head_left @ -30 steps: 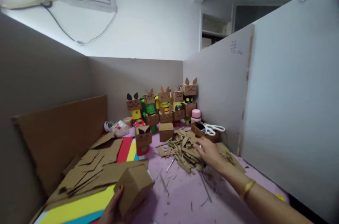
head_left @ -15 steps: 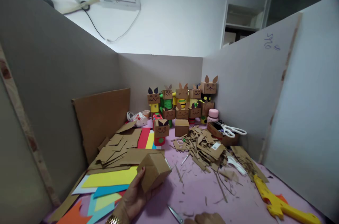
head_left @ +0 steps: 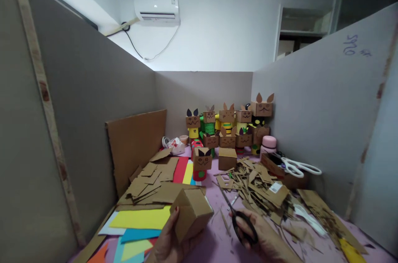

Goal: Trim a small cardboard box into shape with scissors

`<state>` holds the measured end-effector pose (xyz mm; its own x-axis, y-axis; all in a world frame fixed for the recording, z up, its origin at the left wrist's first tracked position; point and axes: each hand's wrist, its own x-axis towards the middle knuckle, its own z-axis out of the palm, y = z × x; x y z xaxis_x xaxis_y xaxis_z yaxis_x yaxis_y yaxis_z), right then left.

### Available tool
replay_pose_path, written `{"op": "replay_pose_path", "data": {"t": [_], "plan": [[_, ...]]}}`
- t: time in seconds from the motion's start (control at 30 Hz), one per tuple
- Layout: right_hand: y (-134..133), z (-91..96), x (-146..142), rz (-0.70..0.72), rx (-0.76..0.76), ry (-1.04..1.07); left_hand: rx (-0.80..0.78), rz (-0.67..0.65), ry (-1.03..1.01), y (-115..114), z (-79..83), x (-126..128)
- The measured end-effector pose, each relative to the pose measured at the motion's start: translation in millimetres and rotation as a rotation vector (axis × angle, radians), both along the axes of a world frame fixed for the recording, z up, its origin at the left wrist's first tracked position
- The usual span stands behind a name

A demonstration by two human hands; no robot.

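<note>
Tilted in the grip of my left hand (head_left: 174, 240) is a small cardboard box (head_left: 191, 215), thumb on its near side and fingers beneath. Black-handled scissors (head_left: 238, 217) are in my right hand (head_left: 259, 230), to the right of the box. Their blades point up and away, toward the cardboard scraps, and do not touch the box. A cardboard cat figure (head_left: 202, 163) with a red, spotted body stands beyond the box. Beside that figure sits a plain cardboard box (head_left: 227, 159).
A heap of cardboard scraps (head_left: 258, 184) covers the right of the purple table. Cut cardboard sheets (head_left: 155, 180) and coloured paper (head_left: 139, 218) lie left. Several animal figures (head_left: 228, 116) line the back. White-handled scissors (head_left: 298, 167) rest in a tray; a yellow glue gun (head_left: 351, 250) lies front right.
My right hand has risen from the bottom edge with the scissors, whose blades now point away from me. The box stays in my left hand. The whole view has shifted.
</note>
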<state>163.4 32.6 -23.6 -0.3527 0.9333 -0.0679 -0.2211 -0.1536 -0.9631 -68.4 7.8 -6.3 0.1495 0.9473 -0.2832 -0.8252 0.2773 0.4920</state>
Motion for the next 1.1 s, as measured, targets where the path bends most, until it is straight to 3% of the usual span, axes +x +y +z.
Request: {"op": "replay_pose_path", "data": {"t": [0.17, 0.3, 0.43, 0.63, 0.87, 1.1], "plan": [[-8, -19.2, -13, 0.033, 0.035, -0.03, -0.012, 0.041, 0.026, 0, -2.6, 0], [-20, -10.3, -6, 0.085, 0.094, -0.015, -0.013, 0.032, 0.059, 1, -6.1, 3], [-23, -5.3, 1, -0.07, 0.307, -0.308, 0.04, 0.056, 0.105, 1, -10.1, 3], [-27, -3.1, 2, -0.106, 0.416, -0.634, 0.016, 0.054, 0.166, 0, -16.8, -3], [-33, 11.0, 2, -0.109, 0.443, -0.815, -0.054, -0.015, 0.167, 0, -25.9, -7], [-35, 10.1, 2, -0.124, 0.468, -0.884, 0.011, -0.049, 0.247, 3, -32.2, -10]]}}
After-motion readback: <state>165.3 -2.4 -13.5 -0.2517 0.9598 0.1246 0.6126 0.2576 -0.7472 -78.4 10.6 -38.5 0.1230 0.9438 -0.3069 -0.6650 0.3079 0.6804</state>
